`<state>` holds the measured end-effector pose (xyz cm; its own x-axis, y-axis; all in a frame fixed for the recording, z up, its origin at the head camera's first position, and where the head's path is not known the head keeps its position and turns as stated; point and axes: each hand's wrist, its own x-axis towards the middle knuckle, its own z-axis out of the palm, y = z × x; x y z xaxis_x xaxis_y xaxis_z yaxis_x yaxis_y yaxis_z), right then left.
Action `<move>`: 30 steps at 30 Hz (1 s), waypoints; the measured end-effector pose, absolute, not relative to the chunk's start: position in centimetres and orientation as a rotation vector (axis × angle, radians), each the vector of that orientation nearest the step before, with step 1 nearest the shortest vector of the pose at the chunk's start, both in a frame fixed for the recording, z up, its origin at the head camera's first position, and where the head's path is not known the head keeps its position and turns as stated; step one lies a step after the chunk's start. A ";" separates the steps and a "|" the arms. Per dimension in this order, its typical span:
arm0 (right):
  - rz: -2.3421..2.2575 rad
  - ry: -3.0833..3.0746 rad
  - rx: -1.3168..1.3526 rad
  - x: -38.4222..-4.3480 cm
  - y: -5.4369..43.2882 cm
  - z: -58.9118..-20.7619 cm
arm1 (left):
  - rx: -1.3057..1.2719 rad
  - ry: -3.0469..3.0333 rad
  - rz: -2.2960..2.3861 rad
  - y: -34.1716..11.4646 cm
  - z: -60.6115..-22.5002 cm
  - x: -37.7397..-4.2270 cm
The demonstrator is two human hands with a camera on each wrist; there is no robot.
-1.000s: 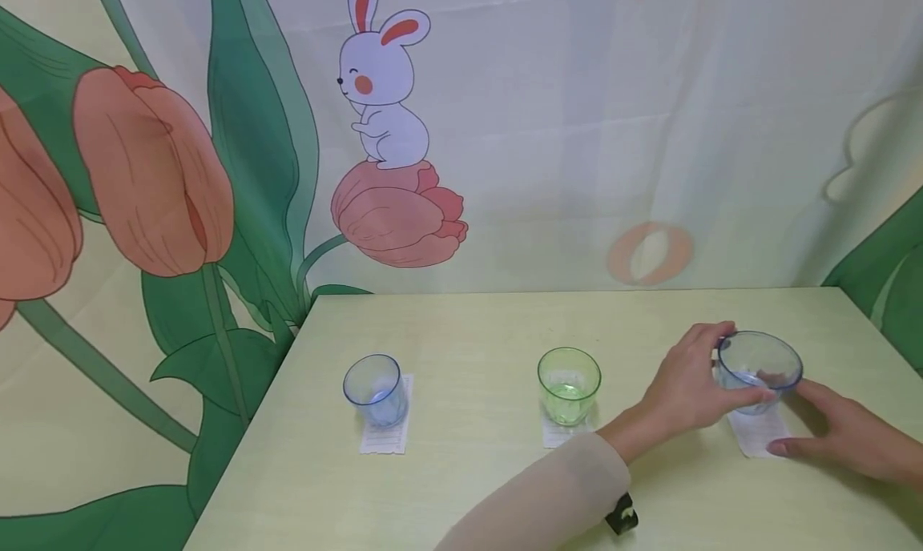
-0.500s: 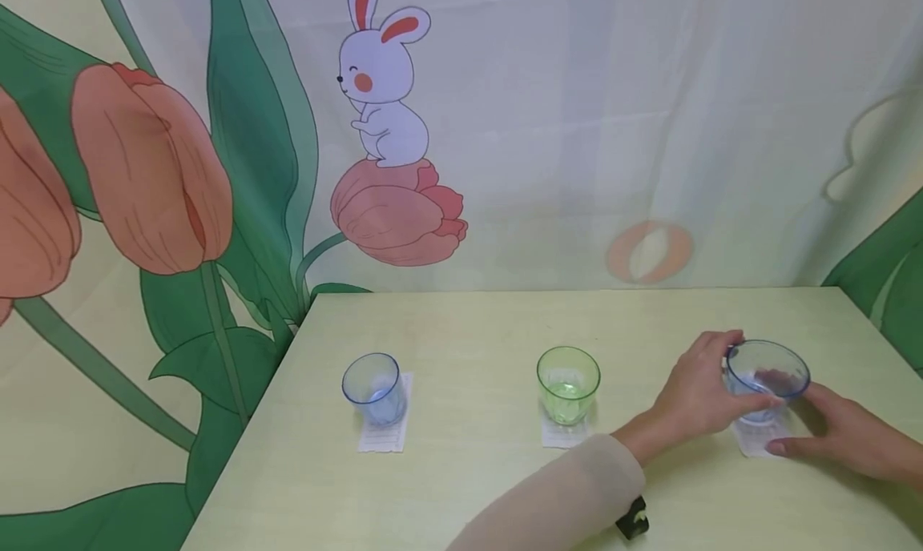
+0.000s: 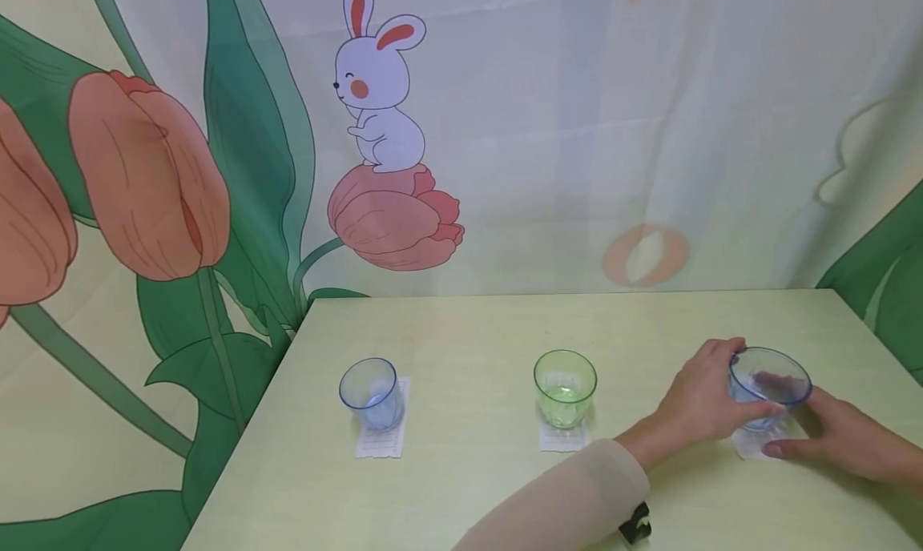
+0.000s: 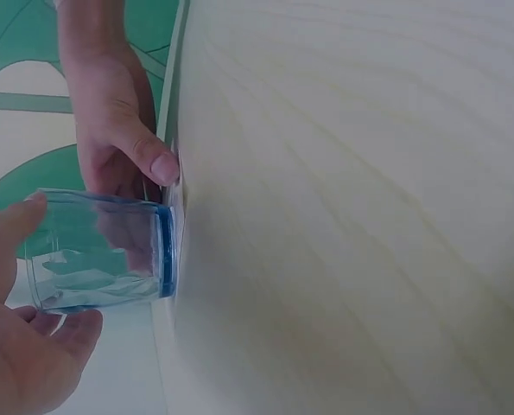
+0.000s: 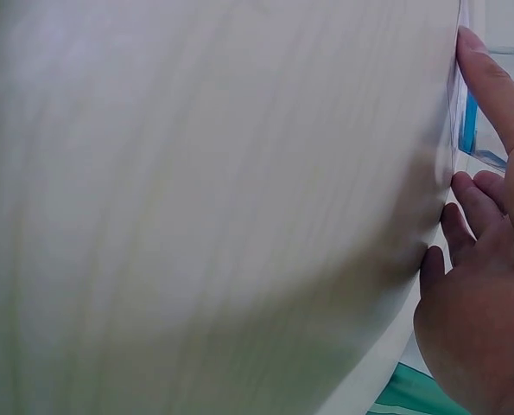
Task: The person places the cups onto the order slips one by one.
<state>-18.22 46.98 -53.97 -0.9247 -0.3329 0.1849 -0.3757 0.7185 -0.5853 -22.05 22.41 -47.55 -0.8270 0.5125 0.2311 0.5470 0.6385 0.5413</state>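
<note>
At the right of the table my left hand (image 3: pixel 710 395) grips a blue-tinted drinking glass (image 3: pixel 770 387) near its rim, thumb in front and fingers behind. Upright, the glass has its thick base right at the table surface, as the left wrist view (image 4: pixel 110 251) shows from the side. Under and in front of it lies a small printed paper slip (image 3: pixel 753 445), partly covered. My right hand (image 3: pixel 844 439) rests beside the glass, its thumb extended onto the slip and its fingers reaching along the glass's right side. In the right wrist view those fingertips (image 5: pixel 464 190) touch the table.
A green glass (image 3: pixel 566 399) stands on another paper slip (image 3: pixel 564 439) mid-table. Farther left, a smaller-looking blue glass (image 3: pixel 373 395) overlaps a third slip (image 3: pixel 382 443). Behind the pale table (image 3: pixel 461 495) hangs a printed cloth (image 3: pixel 534 134) with a rabbit and tulips.
My left hand has shifted the blue glass slightly right and toward me, so it covers more of the paper slip. My right hand has stayed nearly in place.
</note>
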 end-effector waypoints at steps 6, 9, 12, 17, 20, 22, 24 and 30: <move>0.963 -2.837 0.608 -18.1 46.7 -53.8 | -0.904 -2.841 -0.906 22.5 -47.3 -21.8; 0.955 -2.851 0.590 -18.0 46.7 -53.7 | -0.893 -2.851 -0.906 22.5 -47.1 -21.8; 0.960 -2.855 0.598 -18.0 46.7 -53.6 | -0.890 -2.860 -0.905 22.6 -47.1 -21.8; 0.974 -2.858 0.593 -18.3 46.5 -53.6 | -0.873 -2.872 -0.898 22.5 -47.3 -22.0; 0.979 -2.868 0.582 -18.5 46.5 -53.6 | -0.867 -2.873 -0.897 22.5 -47.3 -22.2; 0.983 -2.875 0.576 -18.6 46.5 -53.7 | -0.869 -2.865 -0.898 22.4 -47.3 -22.3; 0.988 -2.883 0.561 -18.8 46.5 -53.7 | -0.862 -2.856 -0.927 22.3 -47.4 -22.5; 1.065 -2.949 0.483 -19.0 46.2 -53.5 | -0.865 -2.871 -0.868 22.2 -48.3 -22.8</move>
